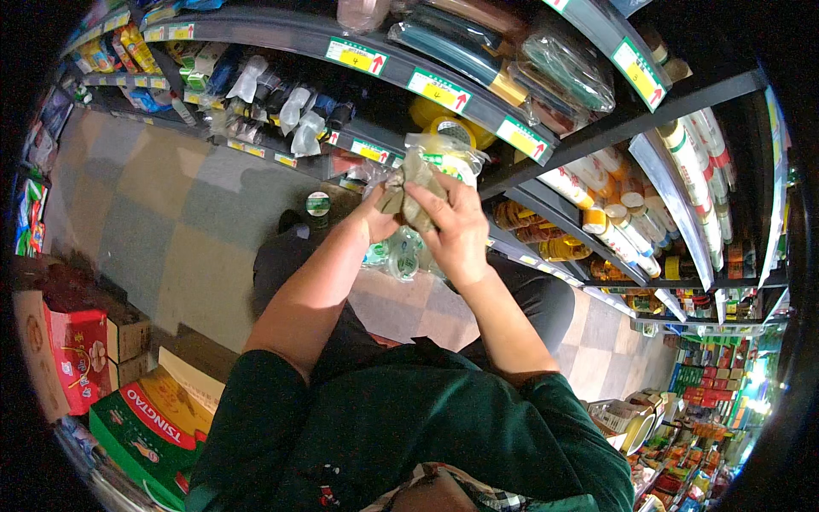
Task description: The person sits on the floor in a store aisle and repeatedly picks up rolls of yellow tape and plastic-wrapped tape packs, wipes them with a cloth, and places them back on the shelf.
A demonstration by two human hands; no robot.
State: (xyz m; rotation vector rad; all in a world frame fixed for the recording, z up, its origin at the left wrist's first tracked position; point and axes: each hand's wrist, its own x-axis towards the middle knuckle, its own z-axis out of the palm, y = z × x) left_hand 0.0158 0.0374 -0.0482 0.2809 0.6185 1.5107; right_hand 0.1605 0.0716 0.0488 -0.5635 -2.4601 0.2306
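In front of my body, a crumpled grey-beige cloth (pixel 417 192) is bunched between my two hands. My left hand (pixel 379 214) grips its lower left side, while my right hand (pixel 457 221) presses over it from the right with bent fingers. Whether the cloth wraps anything cannot be seen. Just beyond it, on the lower shelf, is a clear plastic package (pixel 451 157) with green and yellow print. Yellow tape rolls (pixel 453 131) sit behind that package. Beneath my hands, clear plastic-wrapped items with green print (pixel 404 255) show between my knees, partly hidden by my wrists.
A black shelf with price tags (pixel 438 89) overhangs my hands. Bottles (pixel 563 246) and wrapped rolls (pixel 630 240) fill shelves at right. A round-topped container (pixel 318 205) stands on the tiled floor (pixel 211 211) by my left knee. Cardboard boxes (pixel 150 416) lie at lower left.
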